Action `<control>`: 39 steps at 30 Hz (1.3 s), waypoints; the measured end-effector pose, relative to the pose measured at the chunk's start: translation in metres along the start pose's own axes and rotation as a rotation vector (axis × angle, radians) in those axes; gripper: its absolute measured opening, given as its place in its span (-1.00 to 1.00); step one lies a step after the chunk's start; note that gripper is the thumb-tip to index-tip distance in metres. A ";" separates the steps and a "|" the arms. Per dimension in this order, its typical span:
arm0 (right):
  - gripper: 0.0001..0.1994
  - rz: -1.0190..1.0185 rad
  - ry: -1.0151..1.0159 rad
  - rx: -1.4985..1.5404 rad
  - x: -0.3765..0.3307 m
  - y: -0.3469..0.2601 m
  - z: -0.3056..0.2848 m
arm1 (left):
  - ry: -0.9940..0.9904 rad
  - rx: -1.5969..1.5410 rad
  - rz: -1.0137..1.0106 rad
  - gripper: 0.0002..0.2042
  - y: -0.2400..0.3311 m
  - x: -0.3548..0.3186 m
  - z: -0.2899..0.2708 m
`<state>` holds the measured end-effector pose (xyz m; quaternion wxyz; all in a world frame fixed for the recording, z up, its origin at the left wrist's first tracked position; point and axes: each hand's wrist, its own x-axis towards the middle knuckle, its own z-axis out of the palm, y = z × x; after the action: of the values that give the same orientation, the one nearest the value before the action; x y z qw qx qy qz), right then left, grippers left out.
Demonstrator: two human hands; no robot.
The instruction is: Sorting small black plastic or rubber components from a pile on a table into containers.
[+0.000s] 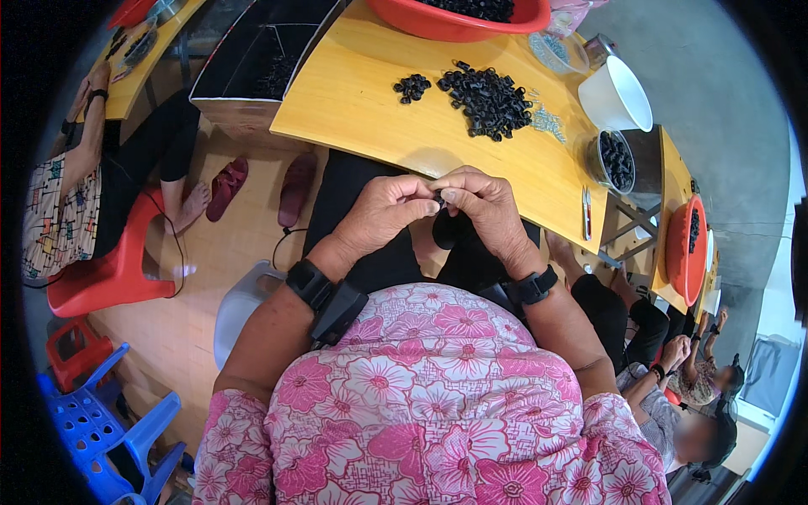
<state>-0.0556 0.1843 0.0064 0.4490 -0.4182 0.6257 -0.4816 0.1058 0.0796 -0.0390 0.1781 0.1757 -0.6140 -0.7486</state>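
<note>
My left hand (385, 212) and my right hand (484, 206) meet above my lap, just off the near edge of the yellow table (353, 101). Thumbs and forefingers of both are pinched together on a small black part (439, 200), mostly hidden by the fingertips. On the table in front lies a large heap of small black plastic parts (488, 99), with a smaller pile (412, 87) to its left. Small clear or silvery pieces (547, 123) lie scattered at the heap's right side.
A red basin (459, 23) of black parts, a white bowl (614, 94), a clear tub (614, 160) of black parts and small snips (587, 212) stand or lie on the table. A black-lined box (252, 67) is at left. Other people sit left and right; a blue chair (109, 421) stands lower left.
</note>
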 end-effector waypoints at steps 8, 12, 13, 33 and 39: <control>-0.86 -0.088 0.006 0.000 -0.003 0.005 0.003 | 0.039 -0.018 0.029 -0.88 0.007 -0.004 0.004; -0.85 -0.143 0.000 0.025 -0.002 0.007 0.007 | 0.013 -0.056 0.017 -0.88 0.000 -0.004 0.000; -0.85 -0.144 -0.002 0.025 -0.002 0.007 0.008 | 0.004 -0.062 0.022 -0.88 -0.001 -0.004 -0.001; -0.61 -0.498 0.156 -0.481 -0.005 0.013 0.014 | 0.084 -0.149 -0.055 -0.82 0.002 0.000 0.004; -0.61 -0.481 0.171 -0.537 -0.005 0.016 0.015 | 0.071 -0.142 -0.057 -0.83 0.000 0.001 0.003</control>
<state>-0.0411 0.1890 -0.0106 0.1434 -0.6145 0.6488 -0.4254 0.1040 0.0817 -0.0390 0.1903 0.2066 -0.5472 -0.7884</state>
